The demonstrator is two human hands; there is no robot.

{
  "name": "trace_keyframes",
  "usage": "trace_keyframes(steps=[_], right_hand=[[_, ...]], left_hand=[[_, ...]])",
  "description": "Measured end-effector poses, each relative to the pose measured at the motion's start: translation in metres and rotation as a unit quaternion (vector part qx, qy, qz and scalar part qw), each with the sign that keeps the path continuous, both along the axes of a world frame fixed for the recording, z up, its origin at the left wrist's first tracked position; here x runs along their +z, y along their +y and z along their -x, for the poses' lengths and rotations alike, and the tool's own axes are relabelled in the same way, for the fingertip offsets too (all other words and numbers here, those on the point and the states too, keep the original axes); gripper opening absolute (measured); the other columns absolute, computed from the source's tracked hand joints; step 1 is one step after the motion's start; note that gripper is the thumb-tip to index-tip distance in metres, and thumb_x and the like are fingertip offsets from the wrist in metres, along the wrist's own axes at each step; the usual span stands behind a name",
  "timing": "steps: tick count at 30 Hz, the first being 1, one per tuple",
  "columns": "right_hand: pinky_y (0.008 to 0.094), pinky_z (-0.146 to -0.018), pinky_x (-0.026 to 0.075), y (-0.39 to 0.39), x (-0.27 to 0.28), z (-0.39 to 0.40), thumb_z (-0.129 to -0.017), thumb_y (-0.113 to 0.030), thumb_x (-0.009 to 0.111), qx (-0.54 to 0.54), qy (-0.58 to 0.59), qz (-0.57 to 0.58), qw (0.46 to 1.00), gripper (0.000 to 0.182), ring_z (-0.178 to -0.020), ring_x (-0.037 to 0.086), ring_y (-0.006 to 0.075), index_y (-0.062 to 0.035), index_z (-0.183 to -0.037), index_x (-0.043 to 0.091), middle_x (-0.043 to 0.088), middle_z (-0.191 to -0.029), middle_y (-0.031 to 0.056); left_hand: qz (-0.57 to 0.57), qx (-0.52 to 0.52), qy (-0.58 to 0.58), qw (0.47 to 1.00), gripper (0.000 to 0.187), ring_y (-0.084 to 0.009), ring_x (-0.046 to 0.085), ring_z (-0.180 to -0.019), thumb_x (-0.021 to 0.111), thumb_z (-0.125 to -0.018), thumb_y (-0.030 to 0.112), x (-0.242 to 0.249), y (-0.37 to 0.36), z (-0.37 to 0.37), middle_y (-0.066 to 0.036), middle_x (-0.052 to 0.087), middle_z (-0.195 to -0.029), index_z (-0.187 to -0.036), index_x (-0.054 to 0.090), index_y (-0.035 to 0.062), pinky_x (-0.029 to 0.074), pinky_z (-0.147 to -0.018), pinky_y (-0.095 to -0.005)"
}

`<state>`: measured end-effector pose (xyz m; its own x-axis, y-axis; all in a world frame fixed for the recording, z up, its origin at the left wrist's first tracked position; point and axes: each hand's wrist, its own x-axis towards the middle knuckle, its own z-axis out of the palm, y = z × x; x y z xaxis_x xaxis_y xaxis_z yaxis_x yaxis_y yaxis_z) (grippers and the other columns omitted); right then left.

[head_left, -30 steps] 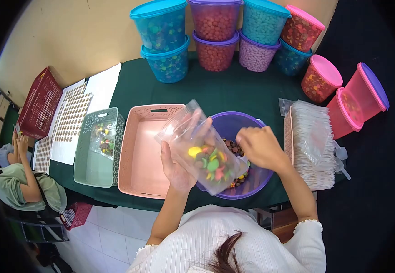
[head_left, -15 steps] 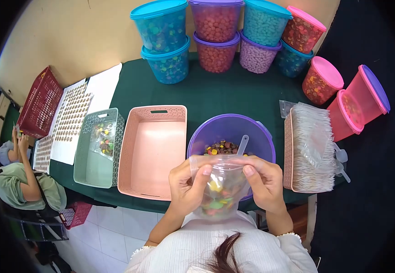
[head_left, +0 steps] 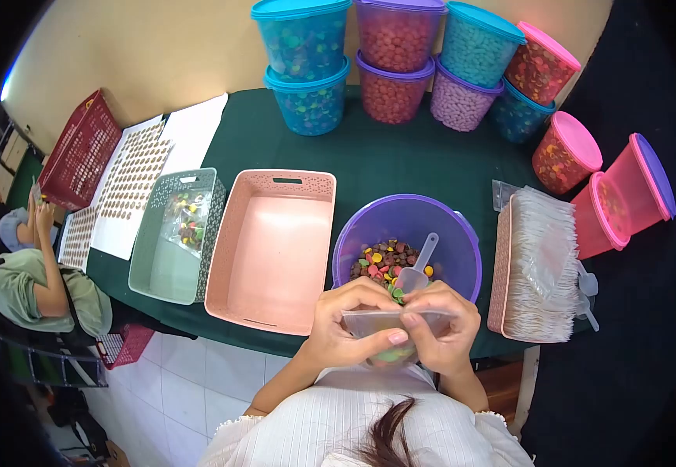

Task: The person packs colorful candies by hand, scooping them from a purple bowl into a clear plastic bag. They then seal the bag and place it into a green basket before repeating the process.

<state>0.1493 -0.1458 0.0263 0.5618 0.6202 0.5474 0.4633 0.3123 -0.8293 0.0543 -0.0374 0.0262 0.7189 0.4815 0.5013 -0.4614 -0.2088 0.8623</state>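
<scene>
Fingers of the left hand [head_left: 342,327] and right hand [head_left: 448,331] pinch a clear bag [head_left: 392,356], apparently closing its mouth, which next calls for even pressure.

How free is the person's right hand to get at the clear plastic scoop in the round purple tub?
Probably yes: the scoop has its handle raised and uncovered, just beyond the right hand. But that hand grips the clear plastic bag, so it would likely need to let go first.
</scene>
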Motion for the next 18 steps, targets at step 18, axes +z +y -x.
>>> trace_keyframes(steps=[18], right_hand=[[0.0293, -0.063, 0.041, -0.006, -0.006, -0.009, -0.078, -0.002, 0.050, 0.056, 0.012, 0.101, 0.993, 0.010, -0.063, 0.054, 0.0174, 0.0012, -0.083, 0.059, 0.058, -0.073, 0.0093]], left_hand=[[-0.040, -0.052, 0.097, 0.993, 0.007, -0.0183, 0.061, -0.071, 0.064, -0.070, 0.000, -0.011, 0.028, 0.032, -0.014, 0.063, -0.081, -0.076, 0.064, -0.0021, 0.048, -0.063, -0.0261]])
